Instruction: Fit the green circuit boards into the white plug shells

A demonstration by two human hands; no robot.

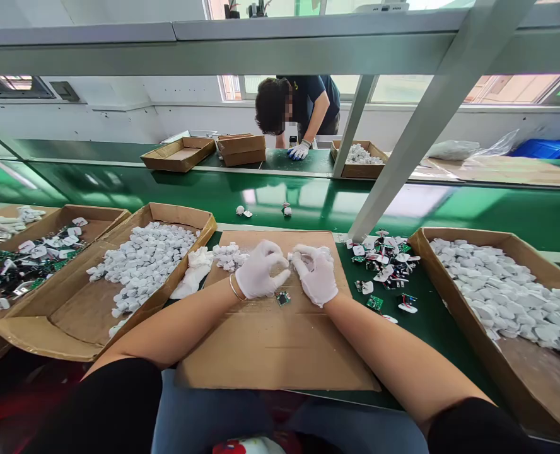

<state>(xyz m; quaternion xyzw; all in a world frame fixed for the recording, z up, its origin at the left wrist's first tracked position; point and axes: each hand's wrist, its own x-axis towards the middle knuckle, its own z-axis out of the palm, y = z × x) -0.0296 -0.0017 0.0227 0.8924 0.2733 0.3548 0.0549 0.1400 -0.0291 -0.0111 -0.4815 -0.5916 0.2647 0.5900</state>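
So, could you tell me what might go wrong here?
The small green circuit board lies loose on the cardboard sheet just below the left hand and right hand, so it could be knocked aside. The loose boards heaped on the green conveyor belt might tangle or slide off.

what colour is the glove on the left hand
White: the thin white glove on the left hand, clearest in the head view.
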